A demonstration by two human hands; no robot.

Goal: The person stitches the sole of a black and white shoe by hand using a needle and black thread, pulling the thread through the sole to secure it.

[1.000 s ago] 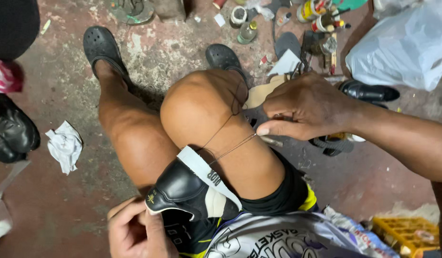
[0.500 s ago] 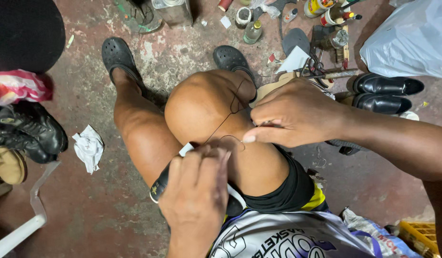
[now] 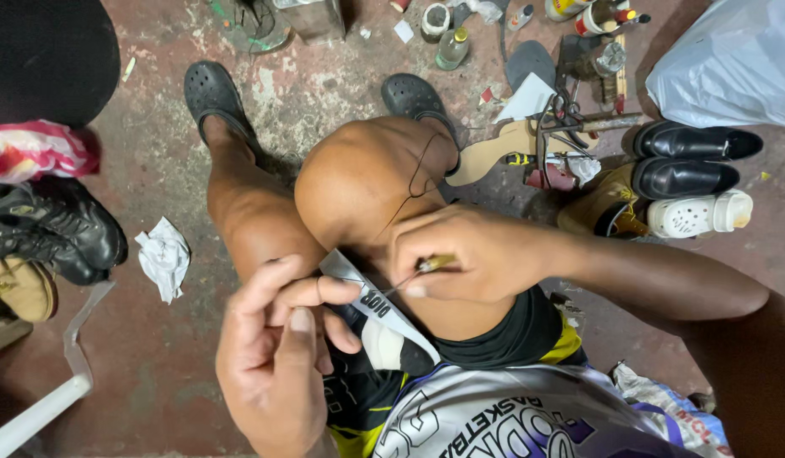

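Hands stitch a black-and-white shoe (image 3: 384, 339) braced between bare knees. Right hand (image 3: 469, 254), fingers clamped together on an awl handle (image 3: 433, 264), pushes its point into the white strap (image 3: 371, 297); left hand (image 3: 278, 356) pinches that strap, steadying it.

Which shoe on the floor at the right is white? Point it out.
The perforated white clog, lying nearest the person's right arm. The two shoes above it are glossy black, and the one left of it is tan.
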